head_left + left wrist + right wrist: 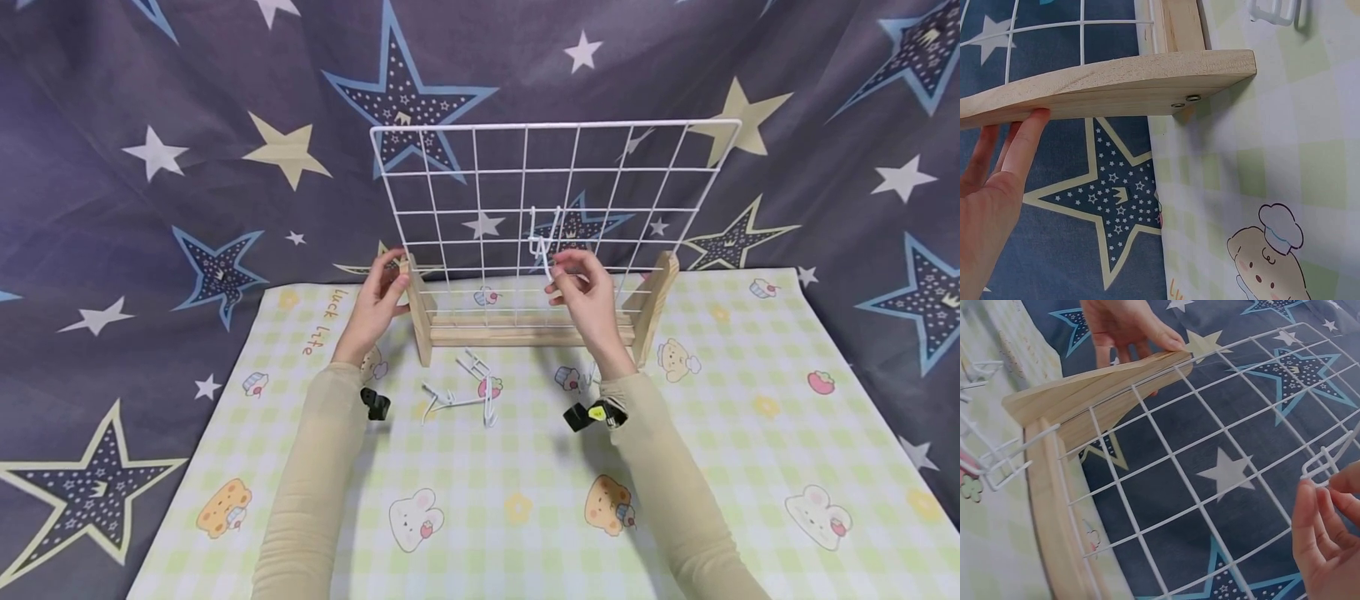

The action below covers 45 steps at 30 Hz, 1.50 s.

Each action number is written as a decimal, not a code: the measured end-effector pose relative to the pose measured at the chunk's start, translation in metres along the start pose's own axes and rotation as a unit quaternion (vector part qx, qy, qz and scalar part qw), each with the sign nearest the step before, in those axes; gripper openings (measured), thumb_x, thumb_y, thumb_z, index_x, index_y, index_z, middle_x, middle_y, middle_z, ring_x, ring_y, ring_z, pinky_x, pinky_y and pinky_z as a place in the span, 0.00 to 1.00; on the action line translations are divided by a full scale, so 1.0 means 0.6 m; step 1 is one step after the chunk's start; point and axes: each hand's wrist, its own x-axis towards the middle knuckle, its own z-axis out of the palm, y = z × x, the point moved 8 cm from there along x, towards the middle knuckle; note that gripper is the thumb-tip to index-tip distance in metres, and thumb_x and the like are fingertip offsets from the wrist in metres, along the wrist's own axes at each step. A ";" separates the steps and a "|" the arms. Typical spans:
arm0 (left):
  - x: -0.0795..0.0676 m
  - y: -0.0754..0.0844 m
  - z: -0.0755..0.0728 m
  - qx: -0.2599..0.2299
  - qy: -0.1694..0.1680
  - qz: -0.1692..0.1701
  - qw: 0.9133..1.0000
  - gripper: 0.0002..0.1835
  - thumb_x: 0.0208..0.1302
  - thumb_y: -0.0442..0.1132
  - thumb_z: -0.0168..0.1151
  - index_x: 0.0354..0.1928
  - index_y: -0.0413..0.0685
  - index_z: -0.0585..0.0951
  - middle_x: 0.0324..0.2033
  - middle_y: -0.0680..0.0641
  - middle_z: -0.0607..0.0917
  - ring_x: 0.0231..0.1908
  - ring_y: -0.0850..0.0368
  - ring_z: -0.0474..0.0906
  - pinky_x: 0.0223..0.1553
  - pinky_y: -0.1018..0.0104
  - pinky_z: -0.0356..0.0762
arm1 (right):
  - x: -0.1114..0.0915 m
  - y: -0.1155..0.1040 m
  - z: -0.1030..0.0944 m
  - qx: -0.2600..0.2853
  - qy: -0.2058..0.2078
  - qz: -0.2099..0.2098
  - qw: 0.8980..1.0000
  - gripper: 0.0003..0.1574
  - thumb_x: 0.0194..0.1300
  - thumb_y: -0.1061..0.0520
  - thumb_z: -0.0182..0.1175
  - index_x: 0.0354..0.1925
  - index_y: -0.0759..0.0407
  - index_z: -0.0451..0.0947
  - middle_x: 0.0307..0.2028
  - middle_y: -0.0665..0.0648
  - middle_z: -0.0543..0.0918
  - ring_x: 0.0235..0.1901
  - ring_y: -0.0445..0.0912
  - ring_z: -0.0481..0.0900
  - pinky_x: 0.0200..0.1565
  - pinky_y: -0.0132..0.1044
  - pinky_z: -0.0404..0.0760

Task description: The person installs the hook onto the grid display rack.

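A white wire grid panel [500, 171] stands upright in a wooden stand [525, 333]. My left hand [378, 298] holds the upper end of the stand's left side board [1116, 87]; a fingertip shows past the board's edge in the right wrist view. At the grid's middle, my right hand [588, 296] pinches a white wire hook [542, 246] between thumb and fingers. The hook's upper prongs lie against the grid wires; whether they are hooked over one cannot be told. Part of the hook is hidden by the fingers.
Several loose white hooks [489, 400] lie on the table in front of the stand. Another white piece [592, 375] is partly hidden by the right wrist. A checked cloth [517, 550] covers the table, and a star-patterned curtain [225, 83] hangs behind.
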 end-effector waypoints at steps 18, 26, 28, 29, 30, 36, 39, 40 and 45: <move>0.001 0.002 0.002 0.002 -0.004 -0.001 1.000 0.25 0.76 0.37 0.47 0.70 0.44 0.59 0.56 0.31 0.68 0.52 0.48 0.69 0.50 0.38 0.77 | -0.037 0.053 -0.025 -0.046 -0.029 0.075 0.996 0.13 0.68 0.72 0.50 0.50 0.77 0.71 0.37 0.65 0.77 0.25 0.42 0.78 0.25 0.32 0.82; -0.001 0.001 -0.001 0.001 -0.001 -0.001 1.000 0.24 0.75 0.37 0.48 0.70 0.44 0.60 0.59 0.29 0.67 0.55 0.41 0.68 0.50 0.38 0.77 | -0.055 0.071 -0.036 -0.071 -0.041 0.088 0.993 0.12 0.68 0.70 0.50 0.49 0.74 0.73 0.34 0.60 0.78 0.25 0.41 0.78 0.24 0.31 0.81; -0.001 0.000 -0.002 0.000 -0.003 -0.003 1.000 0.24 0.75 0.37 0.48 0.70 0.44 0.60 0.60 0.29 0.67 0.56 0.40 0.68 0.50 0.38 0.77 | -0.061 0.075 -0.041 -0.071 -0.040 0.090 0.993 0.13 0.68 0.71 0.50 0.49 0.75 0.72 0.34 0.60 0.77 0.25 0.42 0.78 0.24 0.31 0.82; -0.001 -0.001 -0.002 -0.001 -0.004 -0.004 1.000 0.25 0.75 0.37 0.48 0.70 0.45 0.60 0.60 0.29 0.67 0.56 0.40 0.68 0.50 0.38 0.77 | -0.063 0.077 -0.044 -0.071 -0.039 0.091 0.993 0.13 0.68 0.71 0.50 0.49 0.75 0.72 0.34 0.60 0.77 0.25 0.42 0.78 0.25 0.31 0.82; -0.001 -0.001 -0.003 -0.002 -0.004 -0.004 1.000 0.25 0.75 0.38 0.48 0.70 0.45 0.60 0.60 0.30 0.68 0.55 0.41 0.69 0.50 0.39 0.77 | -0.066 0.079 -0.047 -0.072 -0.038 0.091 0.993 0.13 0.68 0.71 0.50 0.50 0.75 0.72 0.35 0.61 0.77 0.25 0.43 0.79 0.25 0.31 0.82; 0.001 -0.001 -0.002 -0.001 -0.002 -0.002 1.000 0.24 0.75 0.38 0.48 0.70 0.45 0.60 0.55 0.32 0.70 0.51 0.46 0.70 0.49 0.39 0.78 | -0.078 0.086 -0.070 -0.084 -0.026 0.088 0.992 0.13 0.68 0.71 0.50 0.50 0.75 0.72 0.36 0.65 0.77 0.26 0.46 0.79 0.25 0.31 0.81; 0.001 0.000 -0.001 -0.003 -0.003 0.000 1.000 0.24 0.75 0.37 0.48 0.70 0.44 0.61 0.53 0.35 0.71 0.50 0.48 0.71 0.49 0.38 0.78 | -0.088 0.089 -0.085 -0.095 -0.021 0.093 0.991 0.13 0.67 0.72 0.50 0.50 0.76 0.72 0.36 0.65 0.77 0.26 0.46 0.78 0.25 0.31 0.81; 0.001 0.001 0.000 -0.003 -0.002 0.000 1.000 0.24 0.75 0.37 0.48 0.70 0.44 0.61 0.52 0.35 0.71 0.50 0.48 0.71 0.49 0.39 0.78 | -0.092 0.086 -0.088 -0.099 -0.023 0.094 0.990 0.14 0.67 0.73 0.49 0.50 0.77 0.71 0.36 0.66 0.77 0.26 0.46 0.78 0.24 0.31 0.81; 0.001 0.001 -0.002 -0.003 0.000 -0.005 1.000 0.24 0.75 0.37 0.48 0.70 0.45 0.61 0.53 0.36 0.71 0.50 0.49 0.71 0.49 0.40 0.78 | -0.109 0.072 -0.103 -0.109 -0.030 0.113 0.987 0.14 0.67 0.74 0.49 0.50 0.81 0.69 0.37 0.74 0.73 0.26 0.46 0.77 0.26 0.33 0.82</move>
